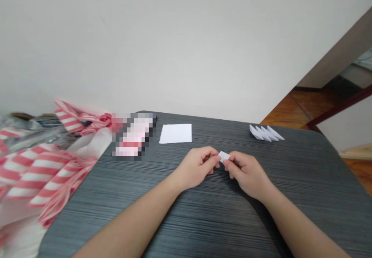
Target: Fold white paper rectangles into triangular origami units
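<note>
A dark grey wood-grain table [209, 227] fills the lower frame, with red-and-white striped bags [37, 172] at far left, a flat white paper sheet [175, 133] at top centre and a row of folded white paper triangles [266, 133] at upper right; the left hand [196, 167] and right hand [247, 174] both grasp a small folded white paper piece [224, 156] between them, mid-frame

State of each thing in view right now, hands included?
Left hand: pinching the paper piece
Right hand: pinching the paper piece
Small folded paper piece: held between both hands
White paper sheet: flat, unfolded
Folded paper units: overlapping in a row
Pink-striped material: crumpled
</note>
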Demonstrator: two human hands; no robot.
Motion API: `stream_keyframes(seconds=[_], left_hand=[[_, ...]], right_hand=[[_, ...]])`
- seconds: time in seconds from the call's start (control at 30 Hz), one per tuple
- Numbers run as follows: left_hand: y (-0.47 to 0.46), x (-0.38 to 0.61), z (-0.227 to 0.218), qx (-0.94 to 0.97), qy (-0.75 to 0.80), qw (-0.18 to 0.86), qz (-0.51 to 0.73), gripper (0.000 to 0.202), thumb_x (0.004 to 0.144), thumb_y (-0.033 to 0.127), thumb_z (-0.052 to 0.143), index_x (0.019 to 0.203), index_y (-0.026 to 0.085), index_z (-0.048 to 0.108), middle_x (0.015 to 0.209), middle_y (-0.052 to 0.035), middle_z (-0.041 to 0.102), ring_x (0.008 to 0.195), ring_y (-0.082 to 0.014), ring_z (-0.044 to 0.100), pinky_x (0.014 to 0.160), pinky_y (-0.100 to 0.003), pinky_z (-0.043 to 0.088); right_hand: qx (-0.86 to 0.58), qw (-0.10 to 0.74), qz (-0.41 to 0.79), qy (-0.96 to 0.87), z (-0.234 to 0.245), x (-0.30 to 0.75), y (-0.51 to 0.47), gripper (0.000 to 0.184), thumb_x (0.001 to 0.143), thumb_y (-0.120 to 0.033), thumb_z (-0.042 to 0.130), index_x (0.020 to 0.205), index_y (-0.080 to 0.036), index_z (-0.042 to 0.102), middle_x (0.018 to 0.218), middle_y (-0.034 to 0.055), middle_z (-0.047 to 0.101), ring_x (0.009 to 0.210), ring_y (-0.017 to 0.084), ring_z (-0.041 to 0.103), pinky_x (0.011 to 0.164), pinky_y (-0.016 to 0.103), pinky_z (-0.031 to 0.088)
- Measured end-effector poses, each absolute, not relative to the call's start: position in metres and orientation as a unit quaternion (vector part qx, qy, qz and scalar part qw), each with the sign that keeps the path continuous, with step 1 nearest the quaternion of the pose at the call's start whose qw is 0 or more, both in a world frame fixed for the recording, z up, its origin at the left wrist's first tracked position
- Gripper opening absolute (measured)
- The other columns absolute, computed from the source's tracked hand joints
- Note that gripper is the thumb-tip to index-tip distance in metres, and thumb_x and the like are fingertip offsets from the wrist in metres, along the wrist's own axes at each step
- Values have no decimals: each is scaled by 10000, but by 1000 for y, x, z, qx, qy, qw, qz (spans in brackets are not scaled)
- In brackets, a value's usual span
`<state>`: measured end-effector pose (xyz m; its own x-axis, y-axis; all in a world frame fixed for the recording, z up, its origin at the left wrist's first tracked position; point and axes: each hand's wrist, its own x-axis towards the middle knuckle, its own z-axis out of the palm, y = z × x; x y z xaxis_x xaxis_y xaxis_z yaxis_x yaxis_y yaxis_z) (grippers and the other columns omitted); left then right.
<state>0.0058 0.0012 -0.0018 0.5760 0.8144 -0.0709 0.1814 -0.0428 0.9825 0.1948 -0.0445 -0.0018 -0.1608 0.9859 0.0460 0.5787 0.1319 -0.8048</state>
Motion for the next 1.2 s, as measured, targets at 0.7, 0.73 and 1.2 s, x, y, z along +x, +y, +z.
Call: stream_keyframes(seconds=[0.7, 0.73, 1.2], left_hand=[[1, 4, 0, 715, 364, 548, 238, 289, 960, 345, 491, 789, 152, 621, 684, 9, 631, 556, -83, 530, 548, -192, 411], [1, 4, 1, 718, 362, 546, 235, 299, 963, 345, 484, 783, 151, 621, 683, 8, 630, 559, -84, 534, 552, -193, 412], [1, 4, -2, 719, 358, 546, 237, 272, 960, 331, 487, 807, 150, 621, 695, 2, 635, 570, -90, 543, 551, -195, 412]], right_hand=[[-550, 305, 442, -640, 1, 195, -45, 189, 912, -239, 560, 737, -186, 606, 590, -26, 617, 549, 115, 563, 569, 221, 425], [-550, 306, 445, -637, 0, 195, -45, 194, 914, -245, 559, 734, -186, 606, 590, -25, 615, 548, 116, 561, 569, 222, 426], [-541, 298, 437, -654, 4, 194, -44, 204, 929, -227, 545, 748, -182, 626, 601, -24, 626, 567, 116, 584, 589, 218, 438]])
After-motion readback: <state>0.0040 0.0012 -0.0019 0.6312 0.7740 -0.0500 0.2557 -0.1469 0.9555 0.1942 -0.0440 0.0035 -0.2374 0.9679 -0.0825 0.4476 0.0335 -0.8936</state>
